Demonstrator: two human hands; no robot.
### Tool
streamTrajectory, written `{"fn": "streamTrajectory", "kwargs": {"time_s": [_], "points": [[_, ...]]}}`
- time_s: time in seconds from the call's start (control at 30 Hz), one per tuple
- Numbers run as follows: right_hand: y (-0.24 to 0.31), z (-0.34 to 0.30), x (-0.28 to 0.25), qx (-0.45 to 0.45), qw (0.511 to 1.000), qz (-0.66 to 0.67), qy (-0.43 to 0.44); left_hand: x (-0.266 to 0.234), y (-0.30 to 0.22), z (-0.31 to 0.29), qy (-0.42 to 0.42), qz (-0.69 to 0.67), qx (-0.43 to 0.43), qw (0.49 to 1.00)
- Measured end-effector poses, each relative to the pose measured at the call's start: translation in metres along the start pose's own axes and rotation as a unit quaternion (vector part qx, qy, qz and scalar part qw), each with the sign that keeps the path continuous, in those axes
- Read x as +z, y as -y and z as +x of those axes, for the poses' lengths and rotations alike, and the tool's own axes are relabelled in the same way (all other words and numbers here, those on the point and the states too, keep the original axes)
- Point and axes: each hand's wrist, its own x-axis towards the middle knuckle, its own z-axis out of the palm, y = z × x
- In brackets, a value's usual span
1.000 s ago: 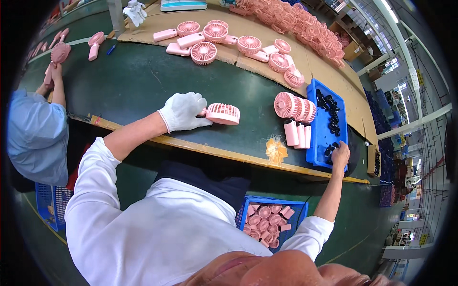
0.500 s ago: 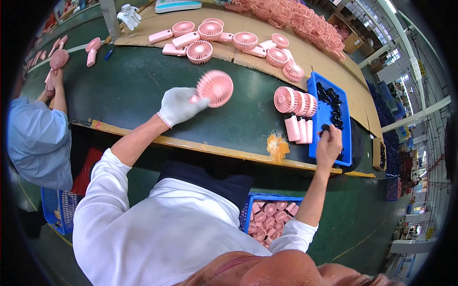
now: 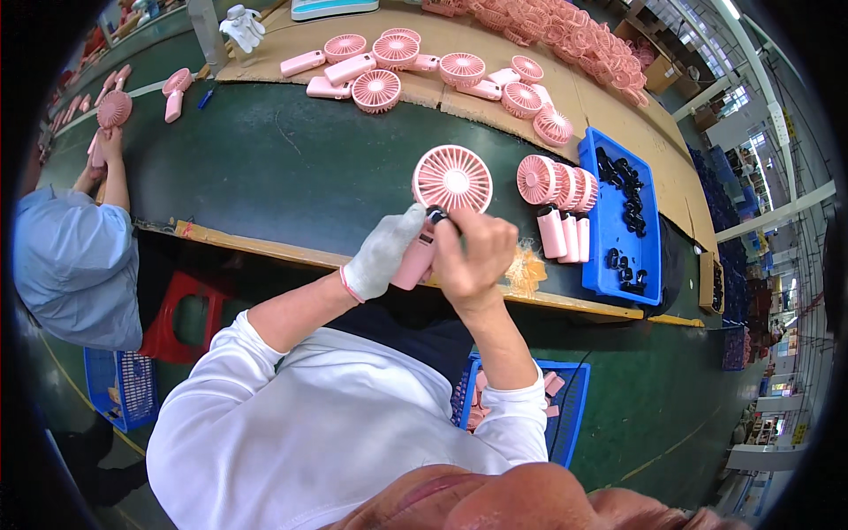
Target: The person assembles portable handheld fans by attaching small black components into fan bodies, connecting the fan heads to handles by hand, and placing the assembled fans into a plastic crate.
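A pink handheld fan (image 3: 452, 172) is upright in front of me, its round grille facing up toward me. My left hand (image 3: 380, 253), in a white glove, is closed round the fan's handle. At the fan's neck sits a small black plastic piece (image 3: 435, 214). My bare right hand (image 3: 478, 256) has its thumb and fingers pressed on that piece, partly covering it. To the right, several pink fans with black necks (image 3: 553, 231) stand in a row on the table, beside a blue tray (image 3: 601, 269) that holds loose black pieces (image 3: 633, 212).
More pink fans (image 3: 376, 90) lie on cardboard (image 3: 424, 84) along the table's far side, with a heap of pink fan parts (image 3: 565, 40) beyond. A white glove (image 3: 242, 28) hangs at the far left. A co-worker (image 3: 78, 265) sits at left. Below me stands a blue basket (image 3: 579, 397) of pink parts.
My right hand has come left from the blue tray with a black piece to the fan's neck. My left hand has brought the fan right and nearer, its handle now showing.
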Motion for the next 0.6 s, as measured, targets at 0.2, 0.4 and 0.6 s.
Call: {"fn": "streamTrajectory", "kwargs": {"time_s": [0.2, 0.4, 0.6], "points": [[0.019, -0.025, 0.013, -0.034, 0.997, 0.064, 0.039, -0.027, 0.008, -0.004, 0.024, 0.128, 0.066, 0.989], [0.030, -0.031, 0.007, 0.077, 0.988, 0.134, 0.022, -0.018, -0.002, -0.007, -0.063, 0.118, -0.046, 0.990], [0.025, -0.050, 0.013, 0.355, 0.892, 0.277, 0.042, -0.014, -0.007, 0.003, -0.036, 0.127, -0.054, 0.990]]}}
